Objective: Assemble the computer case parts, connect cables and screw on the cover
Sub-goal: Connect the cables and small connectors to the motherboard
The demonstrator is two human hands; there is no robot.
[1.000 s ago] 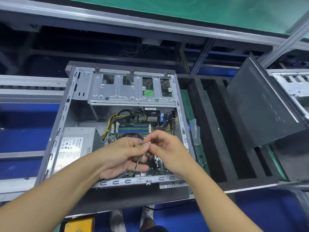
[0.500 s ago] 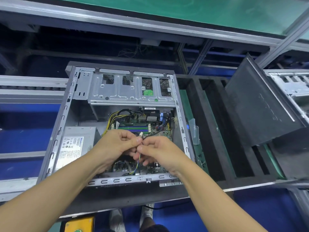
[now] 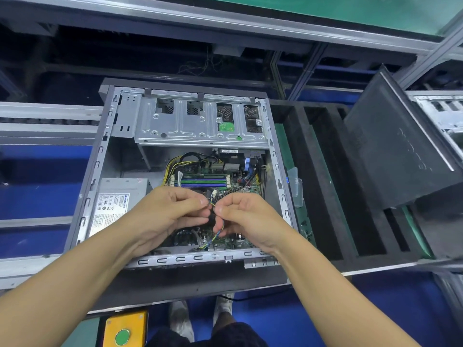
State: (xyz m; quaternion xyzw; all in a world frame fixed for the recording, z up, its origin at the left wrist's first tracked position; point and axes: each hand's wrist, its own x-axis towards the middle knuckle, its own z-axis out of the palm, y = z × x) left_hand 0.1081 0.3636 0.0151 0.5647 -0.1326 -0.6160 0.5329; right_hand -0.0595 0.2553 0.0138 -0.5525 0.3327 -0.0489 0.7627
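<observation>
While the left hand point(image 3: 170, 214) and right hand point(image 3: 248, 216) both pinch the thin cable point(image 3: 212, 240) inside the case point(image 3: 100, 156), toward its near edge, tugging too hard could probably rip wires loose.

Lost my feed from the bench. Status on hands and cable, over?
Left hand and right hand both pinching thin coloured cable above motherboard. White connector free, looks unplugged. Case open; nothing blocking the board.
</observation>
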